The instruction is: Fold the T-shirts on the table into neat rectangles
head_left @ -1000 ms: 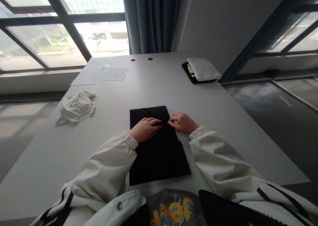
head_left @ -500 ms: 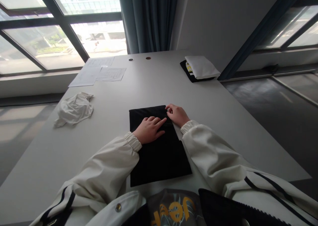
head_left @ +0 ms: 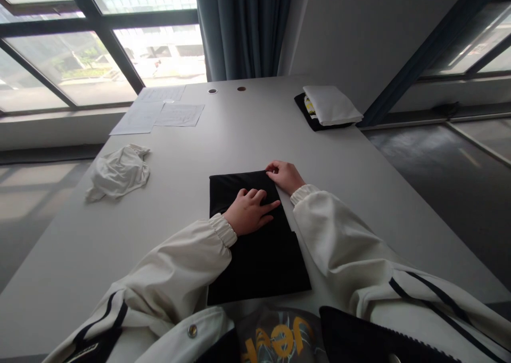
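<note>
A folded black cloth (head_left: 261, 267) lies before us, near the front edge of the white desk (head_left: 179, 192). Our left hand (head_left: 249, 212) rests loosely spread upon it while our right hand (head_left: 286, 175), apart from the left, pinches the cloth's far right corner; we see a crumpled white garment (head_left: 120, 174) to the left.

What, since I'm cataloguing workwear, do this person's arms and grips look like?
Loose off-white sleeves end in gathered cuffs; paired dark stripes mark the upper sleeves. The left grip and right grip are bare, without gloves.
</note>
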Motion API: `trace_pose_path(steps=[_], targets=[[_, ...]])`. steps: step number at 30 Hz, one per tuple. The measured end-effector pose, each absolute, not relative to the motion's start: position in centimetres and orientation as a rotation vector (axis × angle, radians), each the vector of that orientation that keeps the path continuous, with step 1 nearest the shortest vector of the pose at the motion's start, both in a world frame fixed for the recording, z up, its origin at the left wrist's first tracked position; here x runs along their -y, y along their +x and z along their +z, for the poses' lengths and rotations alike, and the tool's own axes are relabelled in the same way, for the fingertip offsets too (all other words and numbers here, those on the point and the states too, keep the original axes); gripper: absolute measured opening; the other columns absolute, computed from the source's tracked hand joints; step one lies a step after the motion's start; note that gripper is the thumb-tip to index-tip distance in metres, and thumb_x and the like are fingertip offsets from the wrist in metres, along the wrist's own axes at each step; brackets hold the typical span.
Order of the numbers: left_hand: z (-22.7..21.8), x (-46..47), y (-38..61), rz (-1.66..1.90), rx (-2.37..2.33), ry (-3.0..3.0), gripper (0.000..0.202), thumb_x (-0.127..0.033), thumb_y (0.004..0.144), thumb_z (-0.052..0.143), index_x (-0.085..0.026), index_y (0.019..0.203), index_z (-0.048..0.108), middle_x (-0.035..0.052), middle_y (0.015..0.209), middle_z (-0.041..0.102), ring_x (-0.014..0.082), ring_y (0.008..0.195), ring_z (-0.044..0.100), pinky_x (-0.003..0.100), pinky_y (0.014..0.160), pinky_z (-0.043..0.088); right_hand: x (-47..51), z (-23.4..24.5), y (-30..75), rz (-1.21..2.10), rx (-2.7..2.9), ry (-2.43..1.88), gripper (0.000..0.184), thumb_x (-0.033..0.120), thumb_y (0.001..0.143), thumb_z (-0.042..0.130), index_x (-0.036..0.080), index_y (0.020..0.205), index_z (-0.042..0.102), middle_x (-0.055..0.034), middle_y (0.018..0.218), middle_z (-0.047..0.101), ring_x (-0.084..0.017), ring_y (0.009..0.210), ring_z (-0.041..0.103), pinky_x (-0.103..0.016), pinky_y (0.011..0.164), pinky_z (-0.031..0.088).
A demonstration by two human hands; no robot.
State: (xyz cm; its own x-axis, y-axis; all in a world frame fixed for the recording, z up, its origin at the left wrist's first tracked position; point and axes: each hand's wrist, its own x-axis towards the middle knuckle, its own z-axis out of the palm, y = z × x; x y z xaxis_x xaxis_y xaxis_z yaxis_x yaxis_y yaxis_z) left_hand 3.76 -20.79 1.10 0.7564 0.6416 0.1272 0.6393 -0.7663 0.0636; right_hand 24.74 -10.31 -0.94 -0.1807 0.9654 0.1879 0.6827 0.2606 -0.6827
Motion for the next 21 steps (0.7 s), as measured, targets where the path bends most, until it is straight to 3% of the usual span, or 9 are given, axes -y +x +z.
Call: trace_pose_path(steps=[6, 12, 17, 21], targets=[[-0.1, 20.8, 4.1, 0.219, -0.979, 2.925, 0.056, -0.052, 0.107, 0.047, -0.028, 0.158, 0.050, 0.0111, 0.166, 0.044, 0.0322, 0.153, 0.038, 0.056, 0.125, 0.025, 9.1, -1.8, 24.6, 0.423, 2.014, -1.538, 0.011, 0.014, 0.086, 0.066, 0.020, 0.087, 0.075, -0.0036, 0.083, 0.074, -0.021, 0.081, 0.065, -0.032, 0.081, 0.048], [-0.2, 20.5, 4.2, 0.094, -0.815, 2.840, 0.062, -0.049, 0.110, 0.040, -0.022, 0.166, 0.034, 0.0123, 0.174, 0.031, 0.0307, 0.162, 0.026, 0.061, 0.131, 0.011, 8.9, -2.3, 24.4, 0.229, 2.128, -1.542, 0.018, 0.012, 0.091, 0.059, 0.020, 0.091, 0.075, -0.0092, 0.094, 0.073, -0.026, 0.092, 0.062, -0.040, 0.095, 0.047], [2.1, 20.9, 0.3, 0.218, -0.791, 2.709, 0.055, -0.039, 0.112, 0.035, -0.025, 0.166, 0.033, 0.0083, 0.169, 0.042, 0.0217, 0.157, 0.037, 0.043, 0.128, 0.029, 8.9, -2.9, 24.7, 0.194, 2.146, -1.547, 0.019, 0.015, 0.092, 0.058, 0.019, 0.095, 0.077, -0.0115, 0.098, 0.071, -0.029, 0.095, 0.059, -0.043, 0.096, 0.047], [2.6, 22.1, -5.8, 0.439, -1.255, 2.662, 0.041, -0.039, 0.106, 0.052, -0.027, 0.145, 0.059, 0.0095, 0.148, 0.061, 0.0287, 0.135, 0.057, 0.047, 0.113, 0.045, 9.6, -1.9, 24.9, 0.160, 2.155, -1.328, 0.019, 0.018, 0.093, 0.060, 0.020, 0.100, 0.078, -0.0126, 0.104, 0.069, -0.030, 0.100, 0.058, -0.046, 0.099, 0.048]])
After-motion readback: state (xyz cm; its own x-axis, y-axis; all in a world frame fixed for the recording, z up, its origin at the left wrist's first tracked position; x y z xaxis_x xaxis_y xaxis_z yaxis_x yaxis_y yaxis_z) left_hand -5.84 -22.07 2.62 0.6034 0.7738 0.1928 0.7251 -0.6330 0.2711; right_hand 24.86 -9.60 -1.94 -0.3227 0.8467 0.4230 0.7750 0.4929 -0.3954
